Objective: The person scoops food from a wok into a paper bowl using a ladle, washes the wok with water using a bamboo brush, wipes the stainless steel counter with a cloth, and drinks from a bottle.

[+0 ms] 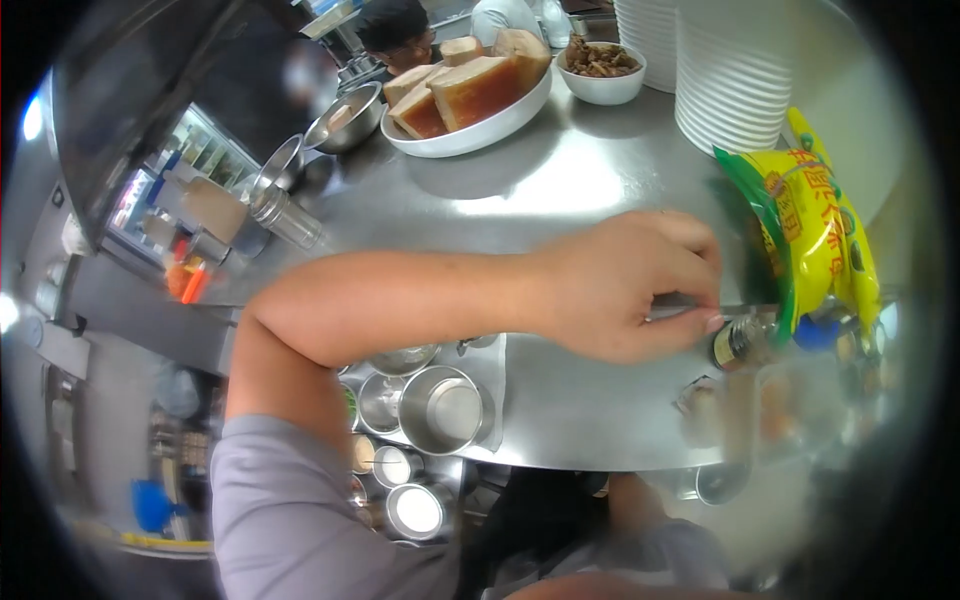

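Note:
My left hand reaches across from the left over the steel counter, palm down. Its fingers are curled and meet the thumb in a pinch. What is between the fingertips, if anything, cannot be made out. A small glass jar with a dark, pale-edged label lies just beyond the thumb tip; whether they touch is unclear. To the right of the hand leans a yellow and green plastic packet with red printed characters. My right hand is out of sight; only part of an arm shows at the bottom.
A white bowl holds large browned blocks, beside a small bowl of brown pieces. Stacked white containers stand at back right. Steel pots sit below my forearm. A clear jar stands left. A person is behind the counter.

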The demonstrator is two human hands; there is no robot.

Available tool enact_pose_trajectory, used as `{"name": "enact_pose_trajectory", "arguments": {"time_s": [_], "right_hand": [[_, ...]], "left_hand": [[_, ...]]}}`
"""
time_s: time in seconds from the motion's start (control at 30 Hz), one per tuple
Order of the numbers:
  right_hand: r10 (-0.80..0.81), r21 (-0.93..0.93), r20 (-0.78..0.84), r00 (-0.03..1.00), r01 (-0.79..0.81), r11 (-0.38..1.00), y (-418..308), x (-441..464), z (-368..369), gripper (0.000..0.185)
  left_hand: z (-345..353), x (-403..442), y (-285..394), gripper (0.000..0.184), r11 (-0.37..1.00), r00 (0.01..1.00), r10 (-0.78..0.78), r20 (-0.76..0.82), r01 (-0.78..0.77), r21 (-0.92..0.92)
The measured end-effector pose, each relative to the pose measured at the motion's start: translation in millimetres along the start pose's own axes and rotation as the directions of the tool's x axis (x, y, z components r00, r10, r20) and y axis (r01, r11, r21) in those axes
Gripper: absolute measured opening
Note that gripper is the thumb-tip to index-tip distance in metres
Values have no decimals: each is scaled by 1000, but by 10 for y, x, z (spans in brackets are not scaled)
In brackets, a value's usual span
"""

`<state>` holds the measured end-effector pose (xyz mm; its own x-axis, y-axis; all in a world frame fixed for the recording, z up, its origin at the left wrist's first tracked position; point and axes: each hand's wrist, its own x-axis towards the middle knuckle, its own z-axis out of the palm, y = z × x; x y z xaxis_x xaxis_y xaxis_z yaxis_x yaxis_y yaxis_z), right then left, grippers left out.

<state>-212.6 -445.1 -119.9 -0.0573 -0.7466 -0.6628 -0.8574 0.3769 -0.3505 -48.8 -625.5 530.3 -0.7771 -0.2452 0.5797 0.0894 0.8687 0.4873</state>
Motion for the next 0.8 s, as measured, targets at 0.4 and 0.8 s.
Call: {"name": "enact_pose_trajectory", "arguments": {"time_s": [0.4, 0.8], "right_hand": [[-101, -149, 10, 995, 101, 984, -4, 75, 173, 53], [-359, -209, -177, 916, 322, 923, 102, -199, 251, 57]], "left_hand": [[47, 14, -92, 6, 998, 1000, 27, 15, -26, -55], [-2, 34, -4, 5, 1000, 997, 17, 74, -17, -10]]}}
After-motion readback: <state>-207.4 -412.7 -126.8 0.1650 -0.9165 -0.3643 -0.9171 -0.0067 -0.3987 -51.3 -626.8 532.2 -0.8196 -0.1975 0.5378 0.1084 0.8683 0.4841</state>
